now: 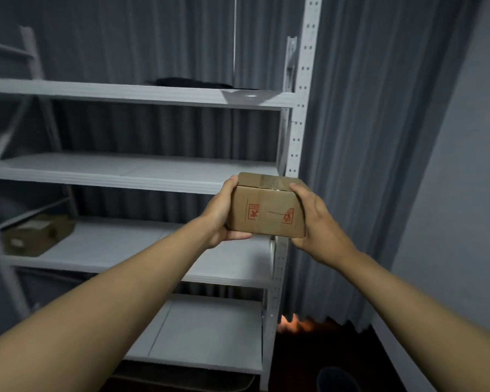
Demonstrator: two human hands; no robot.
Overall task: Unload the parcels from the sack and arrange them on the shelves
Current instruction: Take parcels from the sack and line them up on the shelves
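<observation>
A small brown cardboard parcel (pixel 268 210) with red handling marks and clear tape on top is held in the air in front of the white metal shelf unit (pixel 142 176). My left hand (pixel 221 213) grips its left end, thumb on the top edge and fingers underneath. My right hand (pixel 314 219) grips its right end the same way. The parcel hangs at the unit's right front post, level with the gap between the second and third shelves. Another flat brown parcel (pixel 37 234) lies at the left of the third shelf. The sack is out of view.
A dark flat item (pixel 190 82) lies on the top shelf. Grey curtains (pixel 365 165) hang behind and to the right of the unit. A dark round object (pixel 335 379) sits on the dark floor at the bottom right. A grey wall (pixel 464 222) stands at the right.
</observation>
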